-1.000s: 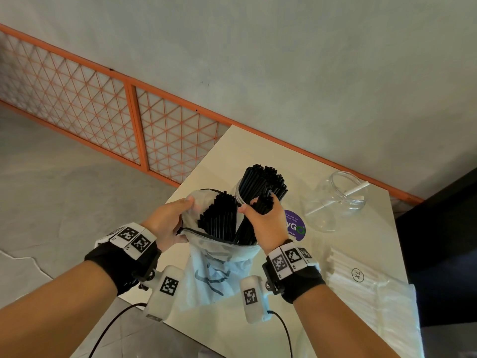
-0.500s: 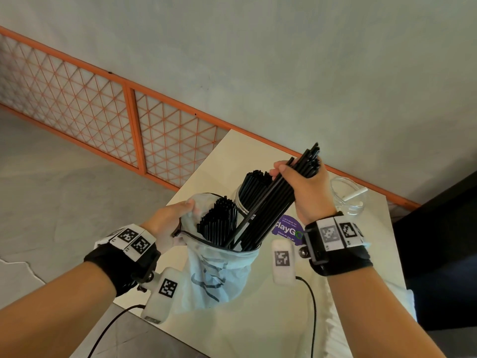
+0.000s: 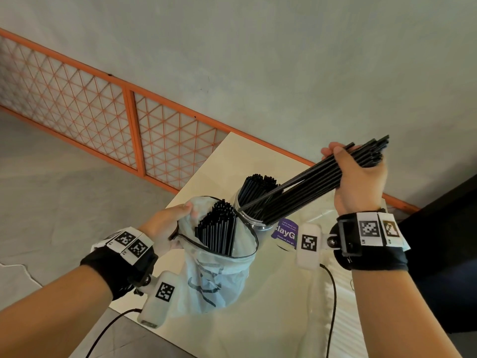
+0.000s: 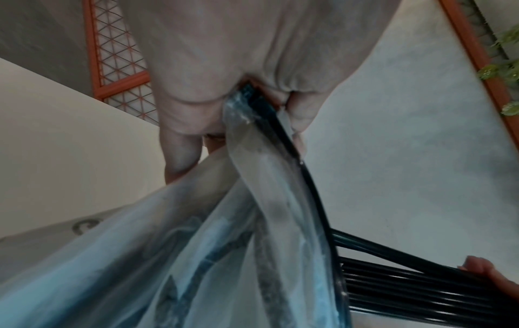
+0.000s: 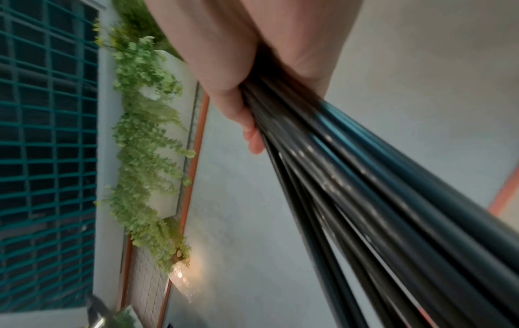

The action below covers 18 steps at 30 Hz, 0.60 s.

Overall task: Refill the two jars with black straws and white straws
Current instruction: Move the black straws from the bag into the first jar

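Your right hand (image 3: 358,182) is clenched around a bundle of black straws (image 3: 309,184), held slanted with the lower ends dipping into the mouth of the clear jar (image 3: 247,220) on the counter (image 3: 271,293), which already stands packed with black straws. Your left hand (image 3: 165,223) pinches the rim of the plastic bag (image 3: 214,277), holding it open just beside the jar, with more black straws upright inside.

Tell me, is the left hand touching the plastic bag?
Touching. The left wrist view shows the left hand pinching the plastic bag at its dark rim.
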Tool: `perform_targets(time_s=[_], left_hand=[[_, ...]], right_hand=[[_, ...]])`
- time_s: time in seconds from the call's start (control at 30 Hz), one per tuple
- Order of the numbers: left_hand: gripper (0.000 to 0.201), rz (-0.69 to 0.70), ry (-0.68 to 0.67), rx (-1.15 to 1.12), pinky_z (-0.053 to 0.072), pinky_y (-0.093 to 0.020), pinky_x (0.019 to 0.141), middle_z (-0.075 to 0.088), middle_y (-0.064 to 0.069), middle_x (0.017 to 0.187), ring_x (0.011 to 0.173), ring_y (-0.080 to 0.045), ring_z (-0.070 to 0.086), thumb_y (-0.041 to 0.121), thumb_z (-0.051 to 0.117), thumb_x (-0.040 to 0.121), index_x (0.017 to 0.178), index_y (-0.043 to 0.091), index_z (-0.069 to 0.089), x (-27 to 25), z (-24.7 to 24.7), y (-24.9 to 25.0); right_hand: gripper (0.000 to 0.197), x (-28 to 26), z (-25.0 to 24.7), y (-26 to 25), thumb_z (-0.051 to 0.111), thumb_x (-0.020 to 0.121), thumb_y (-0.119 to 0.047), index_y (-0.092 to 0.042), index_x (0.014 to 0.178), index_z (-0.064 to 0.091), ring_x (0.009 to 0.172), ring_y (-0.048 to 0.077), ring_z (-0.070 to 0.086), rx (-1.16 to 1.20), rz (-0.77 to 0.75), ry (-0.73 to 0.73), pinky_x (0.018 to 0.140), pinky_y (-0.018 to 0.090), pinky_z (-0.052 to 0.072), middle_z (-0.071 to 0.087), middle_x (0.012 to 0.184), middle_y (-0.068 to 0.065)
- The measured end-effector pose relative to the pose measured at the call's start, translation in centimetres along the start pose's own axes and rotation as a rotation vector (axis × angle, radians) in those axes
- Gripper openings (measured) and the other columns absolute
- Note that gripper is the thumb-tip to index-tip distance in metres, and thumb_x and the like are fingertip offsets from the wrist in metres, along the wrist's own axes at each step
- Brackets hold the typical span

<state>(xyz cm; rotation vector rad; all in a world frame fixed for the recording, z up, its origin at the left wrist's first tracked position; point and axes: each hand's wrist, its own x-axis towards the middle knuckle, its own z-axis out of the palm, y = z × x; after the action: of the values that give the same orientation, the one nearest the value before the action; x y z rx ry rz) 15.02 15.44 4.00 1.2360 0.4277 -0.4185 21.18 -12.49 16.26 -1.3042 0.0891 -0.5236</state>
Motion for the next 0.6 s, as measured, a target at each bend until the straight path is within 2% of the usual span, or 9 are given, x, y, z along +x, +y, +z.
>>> perform_targets(time_s=[0.1,0.2,0.33,0.43,0.6], left_hand=[[0.031,-0.004,-0.008,-0.005,0.047,-0.041,0.078,0.055,-0.016,0.084,0.076,-0.029,0.055,0.037,0.046,0.095,0.076,0.015,0.057,0.0,0.0,0.1],[0.034,-0.008,-0.023,-0.002,0.047,-0.041,0.077,0.055,-0.015,0.084,0.074,-0.029,0.056,0.038,0.046,0.095,0.071,0.017,0.058,0.0,0.0,0.1],[0.033,-0.011,-0.03,-0.008,0.047,-0.039,0.074,0.057,-0.014,0.082,0.073,-0.028,0.057,0.039,0.049,0.093,0.072,0.016,0.058,0.3,-0.2,-0.1],[0.027,-0.012,-0.012,-0.048,0.048,-0.039,0.073,0.062,-0.009,0.075,0.07,-0.025,0.059,0.036,0.049,0.093,0.077,0.016,0.058,0.8,-0.5,-0.5],[0.024,-0.019,0.021,-0.066,0.049,-0.036,0.07,0.064,-0.005,0.073,0.066,-0.02,0.062,0.032,0.049,0.095,0.08,0.016,0.059,1.3,-0.5,-0.8]], right_hand=[[0.025,-0.4,0.9,-0.7,0.061,0.087,0.003,-0.007,0.103,0.046,0.084,0.027,0.071,-0.094,-0.125,0.001,0.077,0.037,0.058,0.071,0.091,0.01],[0.026,-0.9,2.1,0.3,0.062,0.086,-0.001,-0.02,0.096,0.047,0.084,0.023,0.072,-0.203,-0.165,-0.041,0.079,0.04,0.058,0.072,0.091,0.007],[0.023,-0.6,2.8,2.4,0.063,0.085,-0.008,-0.024,0.092,0.049,0.083,0.02,0.071,-0.335,-0.185,-0.043,0.079,0.046,0.057,0.073,0.086,-0.004],[0.022,-0.3,3.0,3.7,0.063,0.084,-0.009,-0.024,0.092,0.048,0.085,0.019,0.07,-0.375,-0.188,-0.049,0.082,0.046,0.056,0.073,0.083,-0.01],[0.024,-1.0,3.9,6.2,0.064,0.084,-0.006,-0.021,0.095,0.05,0.086,0.013,0.069,-0.373,-0.107,-0.103,0.086,0.037,0.054,0.073,0.086,0.0]])
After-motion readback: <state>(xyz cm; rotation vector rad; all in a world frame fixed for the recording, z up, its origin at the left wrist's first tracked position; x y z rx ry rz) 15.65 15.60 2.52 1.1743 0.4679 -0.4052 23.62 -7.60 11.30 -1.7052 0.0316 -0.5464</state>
